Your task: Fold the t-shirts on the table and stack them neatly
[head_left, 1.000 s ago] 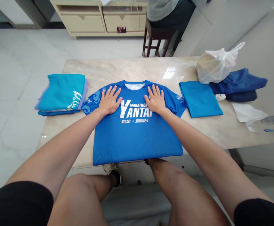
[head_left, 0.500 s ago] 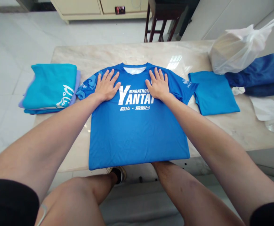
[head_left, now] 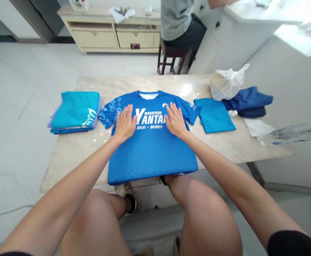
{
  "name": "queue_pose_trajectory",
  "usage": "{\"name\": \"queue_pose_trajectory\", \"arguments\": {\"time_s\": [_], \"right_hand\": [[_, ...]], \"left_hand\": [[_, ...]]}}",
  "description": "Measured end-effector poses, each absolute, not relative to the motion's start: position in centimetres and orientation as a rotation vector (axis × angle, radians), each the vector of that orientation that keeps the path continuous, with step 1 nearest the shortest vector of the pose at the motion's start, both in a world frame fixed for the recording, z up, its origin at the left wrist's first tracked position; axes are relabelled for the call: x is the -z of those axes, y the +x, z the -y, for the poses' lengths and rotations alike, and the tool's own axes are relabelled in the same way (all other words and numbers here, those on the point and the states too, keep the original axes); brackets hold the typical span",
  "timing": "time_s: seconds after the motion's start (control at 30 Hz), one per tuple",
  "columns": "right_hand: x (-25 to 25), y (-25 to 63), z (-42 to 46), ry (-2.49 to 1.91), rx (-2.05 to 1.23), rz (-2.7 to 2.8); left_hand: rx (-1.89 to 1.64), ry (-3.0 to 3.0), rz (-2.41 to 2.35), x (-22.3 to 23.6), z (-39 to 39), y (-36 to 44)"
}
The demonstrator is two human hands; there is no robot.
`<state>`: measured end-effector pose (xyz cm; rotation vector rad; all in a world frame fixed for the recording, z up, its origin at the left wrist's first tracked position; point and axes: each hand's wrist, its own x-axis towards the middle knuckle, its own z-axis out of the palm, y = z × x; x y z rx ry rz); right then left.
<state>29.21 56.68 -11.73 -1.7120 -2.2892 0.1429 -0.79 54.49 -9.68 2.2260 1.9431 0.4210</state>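
A blue T-shirt (head_left: 152,153) with white "Marathon Yantai" lettering lies spread front side up, collar away from me, its bottom edge at the near edge of the table. My left hand (head_left: 126,122) rests on its chest, left of the lettering, fingers stretched out. On the other side of the print, my right hand (head_left: 175,120) lies on the shirt with its fingers spread, partly covering the last letters. To the left sits a stack of folded clothes (head_left: 75,110), turquoise on top. A folded blue garment (head_left: 216,115) lies by the right sleeve.
Farther right on the marble table (head_left: 262,153) are a tied white plastic bag (head_left: 226,85), dark blue cloth (head_left: 248,101), white paper (head_left: 258,127) and a clear plastic bottle (head_left: 294,133). Beyond the table, a person in grey (head_left: 176,21) sits on a dark stool (head_left: 174,52).
My view has tilted up and back, bringing the seated person and more of the cabinet into sight. Both hands have slid down the shirt from the shoulders toward the lettering.
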Motion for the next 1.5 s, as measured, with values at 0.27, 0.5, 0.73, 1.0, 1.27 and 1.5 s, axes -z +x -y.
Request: {"name": "queue_pose_trajectory", "arguments": {"time_s": [0.27, 0.5, 0.73, 1.0, 1.27, 1.5], "right_hand": [[12.7, 31.9, -43.0, -1.953, -0.354, 2.32], [11.8, 32.0, -39.8, -1.924, -0.539, 2.309], [9.0, 39.1, -47.3, -2.085, -0.282, 1.704], [9.9, 41.5, -56.2, -2.464, -0.125, 1.205], [9.1, 42.0, -57.6, -2.394, -0.179, 1.096], [8.4, 42.3, -57.9, -2.293, -0.281, 1.134]], "left_hand": [[-0.111, 2.271, -1.939, 10.8, -40.4, -1.0], [-0.005, 2.237, -1.94, 9.3, -37.0, -1.1], [-0.269, 2.348, -1.961, 4.8, -40.2, 0.7], [-0.444, 2.392, -1.801, 1.9, -43.7, 1.3], [-0.544, 2.234, -1.83, 1.3, -44.6, 0.0], [-0.564, 2.229, -1.826, 1.7, -44.2, -0.5]]}}
